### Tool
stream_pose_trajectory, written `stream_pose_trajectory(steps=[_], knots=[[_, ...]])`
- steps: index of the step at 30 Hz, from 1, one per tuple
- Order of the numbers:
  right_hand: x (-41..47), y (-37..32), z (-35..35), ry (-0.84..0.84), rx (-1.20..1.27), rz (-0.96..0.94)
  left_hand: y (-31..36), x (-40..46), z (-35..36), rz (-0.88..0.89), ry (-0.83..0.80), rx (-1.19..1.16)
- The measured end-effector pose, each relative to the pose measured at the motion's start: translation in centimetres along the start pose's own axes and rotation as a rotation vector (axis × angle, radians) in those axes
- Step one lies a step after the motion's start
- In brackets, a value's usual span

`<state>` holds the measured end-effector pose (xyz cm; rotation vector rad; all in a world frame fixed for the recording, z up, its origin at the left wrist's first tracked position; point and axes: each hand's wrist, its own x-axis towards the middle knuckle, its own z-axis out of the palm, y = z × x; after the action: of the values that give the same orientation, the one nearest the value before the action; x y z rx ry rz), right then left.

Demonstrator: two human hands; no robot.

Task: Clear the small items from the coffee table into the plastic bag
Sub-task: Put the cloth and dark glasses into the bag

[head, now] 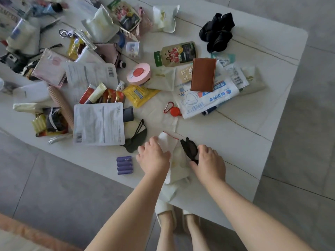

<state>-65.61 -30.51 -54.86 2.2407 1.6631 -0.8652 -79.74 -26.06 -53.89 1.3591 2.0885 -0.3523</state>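
Head view: at lower centre, on the coffee table [244, 127] edge, the left hand [154, 158] gripped the plastic bag [175, 160] by its mouth, apparently to hold it open, while the right hand [210, 162] pinched dark folded sunglasses [189, 148] at the opening. Most small items, including purple batteries [124, 165], lay scattered across the upper left.

Left hand [153, 156] covers part of plastic bag [176, 160], fingertips out of sight. Black item [189, 149] half hidden under right hand [208, 160], identity unclear. Worktop [253, 115] clutter cut off top-left, labels too blurred.
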Motion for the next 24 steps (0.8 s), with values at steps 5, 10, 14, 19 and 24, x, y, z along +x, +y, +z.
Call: stream_pose_trajectory(steps=[5, 10, 14, 19, 24], knots=[[0.6, -0.2, -0.7, -0.038, 0.0, 0.018, -0.5, 0.4, -0.6, -0.06, -0.012, 0.001], [0.4, -0.3, -2.5, -0.102, 0.246, 0.182, -2.6, 0.0, -2.1, -0.065, -0.053, -0.005], [-0.3, 0.1, -3.8, -0.114, 0.352, 0.212, -3.3, -0.5, -3.4, -0.039, -0.228, -0.227], [-1.2, 0.4, -3.8, -0.079, 0.407, 0.227, -2.9, -0.9, -2.3, 0.138, -0.355, -0.166], [-1.8, 0.7, -2.5, -0.026, 0.395, 0.197, -2.9, -1.1, -0.2, 0.174, -0.197, 0.063]])
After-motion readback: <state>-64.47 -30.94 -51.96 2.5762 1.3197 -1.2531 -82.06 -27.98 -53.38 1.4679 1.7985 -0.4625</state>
